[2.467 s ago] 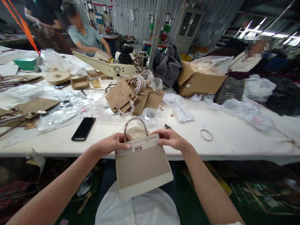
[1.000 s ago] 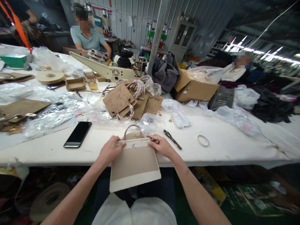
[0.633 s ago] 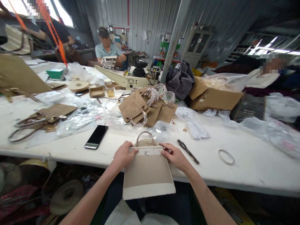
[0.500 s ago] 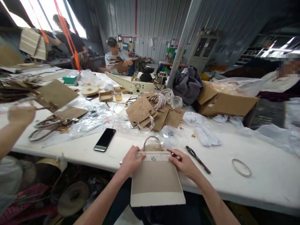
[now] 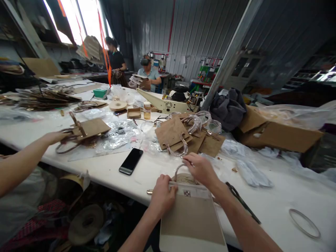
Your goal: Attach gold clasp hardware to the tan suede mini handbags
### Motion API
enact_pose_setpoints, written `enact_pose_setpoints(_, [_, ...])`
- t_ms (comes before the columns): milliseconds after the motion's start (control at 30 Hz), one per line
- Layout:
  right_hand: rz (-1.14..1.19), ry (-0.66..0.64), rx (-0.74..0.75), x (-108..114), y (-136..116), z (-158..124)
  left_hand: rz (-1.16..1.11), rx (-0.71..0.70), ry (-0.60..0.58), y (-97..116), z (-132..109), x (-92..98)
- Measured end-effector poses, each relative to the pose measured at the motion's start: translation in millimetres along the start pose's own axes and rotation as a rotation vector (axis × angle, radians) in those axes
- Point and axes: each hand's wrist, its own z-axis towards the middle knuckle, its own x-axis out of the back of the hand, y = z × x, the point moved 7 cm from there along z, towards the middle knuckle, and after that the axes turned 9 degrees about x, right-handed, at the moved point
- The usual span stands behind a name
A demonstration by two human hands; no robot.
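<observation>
A beige handbag panel [image 5: 193,218], with a pale top strip and a small metal fitting [image 5: 187,193], slopes over the table's near edge. My left hand [image 5: 163,192] pinches its upper left corner, thumb on the face. Behind the top edge rise a thin looped handle [image 5: 178,170] and a coil of cord [image 5: 187,179]. Above that handle is my right hand [image 5: 201,169], off the panel, thumb and fingers drawn together; anything between them is too small to make out. Just past its fingertips lies a pile of brown bag pieces [image 5: 172,133] with plastic-wrapped handles.
A phone [image 5: 131,161] lies left of the panel. Dark snips [image 5: 244,203] and a pale ring [image 5: 304,223] are at right. A co-worker's hand [image 5: 56,137] touches another brown bag [image 5: 96,128] at left. Cardboard box [image 5: 280,134] and metal post [image 5: 231,52] stand behind.
My right hand has left the panel's upper right corner and moved up and forward, over the handle. My left hand stays on the panel. The co-worker's hand has come down to the bag; the view has shifted.
</observation>
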Motion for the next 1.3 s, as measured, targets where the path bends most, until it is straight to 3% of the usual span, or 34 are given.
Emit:
enact_pose_setpoints(100, [-0.130,-0.257,0.038,-60.9,-21.4,75.3,-0.021,-0.004,-0.001,-0.2,0.1,-0.1])
enact_pose_setpoints(167, [-0.170,-0.325,0.027,-95.0,-28.5,109.0,-0.029,0.005,0.011,-1.9,-0.3,-0.3])
enact_pose_setpoints(267, [-0.224,-0.350,-0.024,-128.7,-29.7,135.5,-0.051,0.014,0.051,-3.9,-2.4,0.7])
enact_pose_setpoints(367, [-0.268,-0.342,-0.081,-144.2,-23.4,144.4,-0.080,0.008,0.071,-3.9,-4.5,1.5])
enact_pose_setpoints(600, [-0.275,-0.300,-0.154,-155.1,-8.3,145.0,-0.091,0.000,0.075,-5.4,-4.2,3.7])
enact_pose_setpoints(867, [-0.220,-0.180,-0.142,-148.9,-15.6,134.4,-0.080,-0.003,0.083,-7.8,-4.8,1.0])
enact_pose_setpoints(1067, [-0.037,-0.049,-0.159,-132.0,-1.5,136.2,-0.042,0.018,0.064,-6.7,-4.7,2.0])
enact_pose_setpoints(1300, [0.228,0.023,-0.120,-133.4,9.7,136.3,-0.055,0.007,0.084,-7.3,-6.2,3.0])
